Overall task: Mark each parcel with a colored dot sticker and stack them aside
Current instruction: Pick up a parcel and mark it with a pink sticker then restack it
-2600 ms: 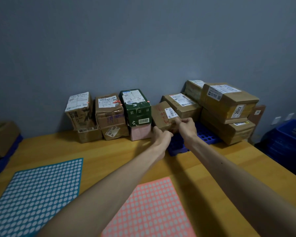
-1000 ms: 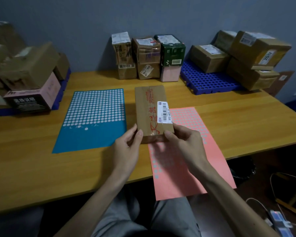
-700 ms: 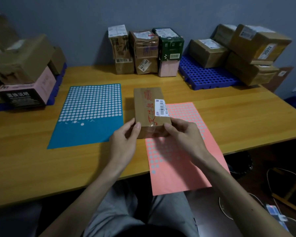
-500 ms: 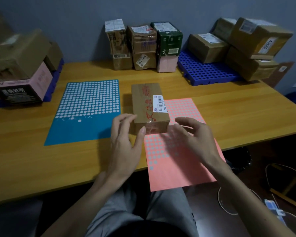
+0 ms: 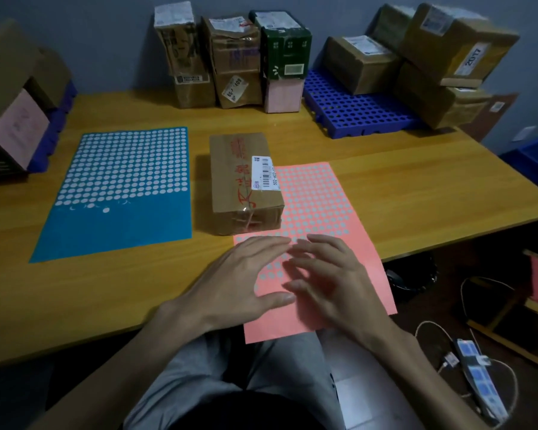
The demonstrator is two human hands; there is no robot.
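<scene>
A brown cardboard parcel (image 5: 241, 178) with red writing and a white barcode label lies on the wooden table (image 5: 401, 181), its right side resting on the pink dot-sticker sheet (image 5: 320, 200). A blue dot-sticker sheet (image 5: 121, 193) lies to its left. My left hand (image 5: 239, 283) and my right hand (image 5: 326, 274) hover over the near part of the pink sheet with fingers spread and relaxed. Neither hand touches the parcel or holds anything.
Unmarked parcels (image 5: 230, 54) stand along the back wall. More boxes (image 5: 429, 57) are piled on a blue perforated pallet (image 5: 357, 113) at back right. Another stack of boxes (image 5: 16, 100) sits at the far left. Cables and a power strip (image 5: 479, 377) lie on the floor.
Both hands carried the parcel from the back pile, set it down between the sheets and let go. They have since drawn back over the near part of the pink sheet.
</scene>
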